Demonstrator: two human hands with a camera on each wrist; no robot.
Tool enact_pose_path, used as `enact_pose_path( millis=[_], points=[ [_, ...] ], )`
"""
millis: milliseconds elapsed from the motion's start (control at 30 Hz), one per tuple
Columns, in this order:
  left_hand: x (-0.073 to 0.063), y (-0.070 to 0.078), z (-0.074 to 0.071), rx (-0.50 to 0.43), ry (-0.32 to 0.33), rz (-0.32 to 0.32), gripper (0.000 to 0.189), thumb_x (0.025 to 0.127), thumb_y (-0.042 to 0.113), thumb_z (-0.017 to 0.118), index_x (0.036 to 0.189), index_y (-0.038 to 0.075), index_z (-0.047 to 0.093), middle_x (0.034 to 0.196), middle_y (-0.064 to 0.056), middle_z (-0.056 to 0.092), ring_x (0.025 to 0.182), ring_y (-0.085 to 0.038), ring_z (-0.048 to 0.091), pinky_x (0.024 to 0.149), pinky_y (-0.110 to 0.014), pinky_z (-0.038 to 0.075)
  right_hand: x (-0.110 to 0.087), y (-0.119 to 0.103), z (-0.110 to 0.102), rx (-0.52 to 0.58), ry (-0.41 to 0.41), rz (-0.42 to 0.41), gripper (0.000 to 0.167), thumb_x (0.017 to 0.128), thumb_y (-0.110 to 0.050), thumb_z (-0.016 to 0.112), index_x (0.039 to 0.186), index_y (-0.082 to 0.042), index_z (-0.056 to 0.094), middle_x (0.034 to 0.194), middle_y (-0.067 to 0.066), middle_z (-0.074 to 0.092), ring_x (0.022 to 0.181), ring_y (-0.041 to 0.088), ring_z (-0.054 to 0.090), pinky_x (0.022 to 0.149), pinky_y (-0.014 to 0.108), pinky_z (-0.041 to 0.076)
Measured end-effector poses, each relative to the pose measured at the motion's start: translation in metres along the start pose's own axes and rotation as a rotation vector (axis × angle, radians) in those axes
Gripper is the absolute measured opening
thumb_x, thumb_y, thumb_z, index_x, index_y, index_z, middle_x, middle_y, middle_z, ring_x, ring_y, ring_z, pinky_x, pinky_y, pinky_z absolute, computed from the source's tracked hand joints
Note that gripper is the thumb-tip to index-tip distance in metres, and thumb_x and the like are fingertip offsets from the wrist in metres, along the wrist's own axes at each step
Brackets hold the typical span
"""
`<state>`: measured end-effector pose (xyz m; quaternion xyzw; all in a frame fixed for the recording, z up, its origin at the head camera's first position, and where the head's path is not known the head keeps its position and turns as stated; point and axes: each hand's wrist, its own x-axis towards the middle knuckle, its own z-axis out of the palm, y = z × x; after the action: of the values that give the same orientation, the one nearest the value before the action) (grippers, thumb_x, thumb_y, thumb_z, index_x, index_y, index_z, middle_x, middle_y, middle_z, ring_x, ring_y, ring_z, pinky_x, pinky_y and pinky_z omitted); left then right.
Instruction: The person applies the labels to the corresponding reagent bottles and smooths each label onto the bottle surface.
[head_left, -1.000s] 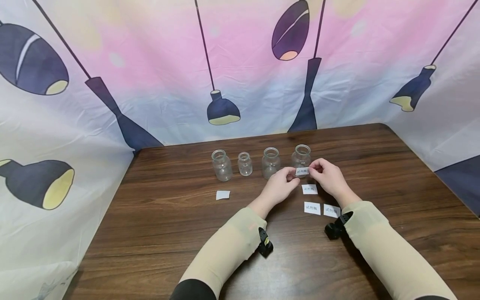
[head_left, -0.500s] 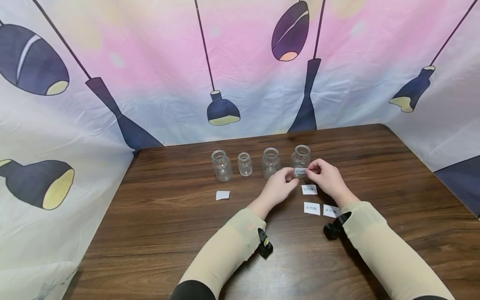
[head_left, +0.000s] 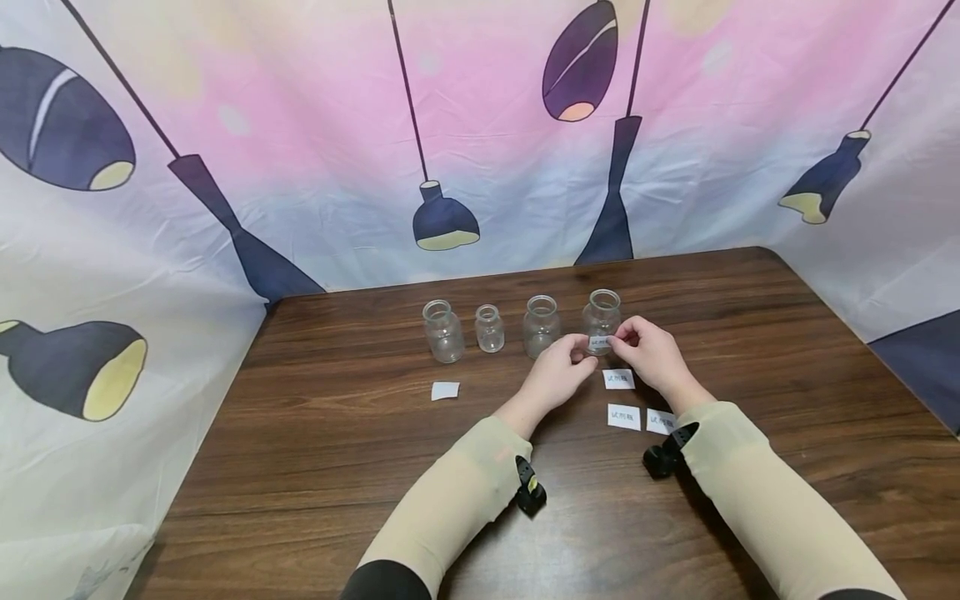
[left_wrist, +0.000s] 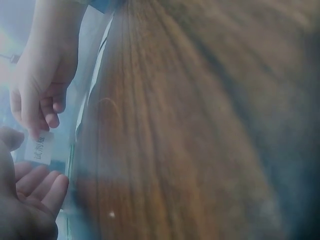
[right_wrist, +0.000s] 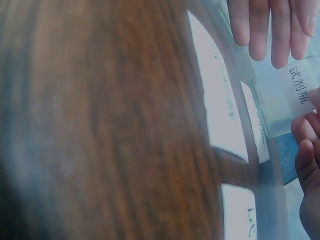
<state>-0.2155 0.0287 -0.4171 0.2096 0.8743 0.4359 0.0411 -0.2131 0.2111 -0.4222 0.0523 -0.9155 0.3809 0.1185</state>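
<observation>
A clear glass jar (head_left: 602, 315) stands rightmost in a row, and a white paper label (head_left: 597, 342) with handwritten characters lies against its front. My right hand (head_left: 658, 357) pinches the label's right end between thumb and fingers. In the right wrist view the label (right_wrist: 298, 86) is upright on the glass, with the thumb tip over its edge. My left hand (head_left: 555, 372) is at the jar's left side, its fingers (right_wrist: 257, 32) fairly straight and reaching toward the label. From the left wrist view, the label (left_wrist: 40, 148) spans the space between both hands.
Left of that jar stand another large jar (head_left: 542, 325), a small jar (head_left: 490, 329) and a further large jar (head_left: 444, 333). More written labels lie nearer me, one label (head_left: 618, 379) close below the hands. A blank white paper (head_left: 445, 391) lies to the left.
The label and my right fingertips have shifted slightly left across the jar's front. My left hand has hardly moved, and the jars stay in place.
</observation>
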Motion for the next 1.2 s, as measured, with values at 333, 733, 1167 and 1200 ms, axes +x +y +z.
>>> enact_pose_path(
  millis=[333,733,1167,1200],
  points=[
    [-0.002,0.002,0.002,-0.06,0.013,-0.023,0.046,0.09,0.021,0.06,0.13,0.003,0.05,0.125,-0.009,0.055,0.105,-0.016,0.058,0.086,-0.025,0.047,0.0,0.005,-0.005,0.05,-0.009,0.005,0.03,0.088,-0.015,0.064,0.108,0.0,0.049,0.094,0.015,0.061,0.084,0.027,0.059,0.071,0.038,0.048],
    [-0.001,0.008,0.008,-0.024,0.044,-0.033,0.056,0.087,0.02,0.063,0.137,0.006,0.041,0.133,-0.011,0.046,0.103,-0.015,0.058,0.082,-0.023,0.047,0.005,0.005,-0.006,0.097,-0.05,0.003,0.056,0.086,-0.015,0.067,0.13,0.003,0.037,0.107,0.018,0.055,0.086,0.027,0.057,0.069,0.039,0.048],
    [0.006,0.015,0.015,0.04,0.074,-0.044,0.071,0.088,0.018,0.061,0.148,0.008,0.023,0.127,-0.013,0.045,0.1,-0.014,0.058,0.082,-0.026,0.047,0.009,0.007,-0.014,0.045,-0.086,-0.019,0.053,0.088,-0.019,0.067,0.133,-0.002,0.044,0.11,0.02,0.056,0.091,0.031,0.06,0.075,0.044,0.049],
    [0.007,0.017,0.015,0.063,0.079,-0.044,0.072,0.089,0.019,0.06,0.148,0.007,0.022,0.127,-0.014,0.044,0.102,-0.016,0.057,0.084,-0.027,0.047,0.009,0.007,-0.015,0.042,-0.088,-0.017,0.053,0.088,-0.02,0.067,0.133,-0.002,0.044,0.111,0.02,0.057,0.092,0.031,0.06,0.076,0.044,0.049]
  ],
)
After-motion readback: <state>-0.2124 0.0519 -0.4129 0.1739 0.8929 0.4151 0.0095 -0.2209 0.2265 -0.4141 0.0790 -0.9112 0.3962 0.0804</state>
